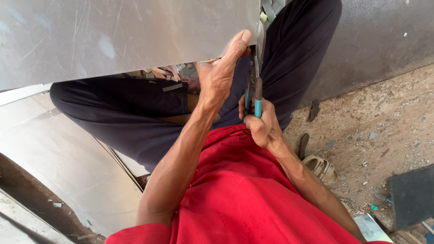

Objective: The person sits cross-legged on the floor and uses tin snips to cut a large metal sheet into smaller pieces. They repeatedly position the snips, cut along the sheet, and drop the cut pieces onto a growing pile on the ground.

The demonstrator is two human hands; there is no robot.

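Note:
A large grey metal sheet [113, 36] lies across my lap and fills the upper left. My left hand [219, 72] grips its right edge from below, thumb pressed on the top face near the corner. My right hand [260, 124] is closed around the teal handles of tin snips [254, 86]. The blades of the snips point up along the sheet's right edge, right beside my left thumb. I sit cross-legged in dark trousers and a red shirt.
Small metal offcuts [169, 74] lie under the sheet between my legs. More curved sheet metal [68, 171] rests at lower left. A sandal [321, 168] and a dark slab [413, 194] lie on the dirt ground at right, with a metal wall [384, 36] behind.

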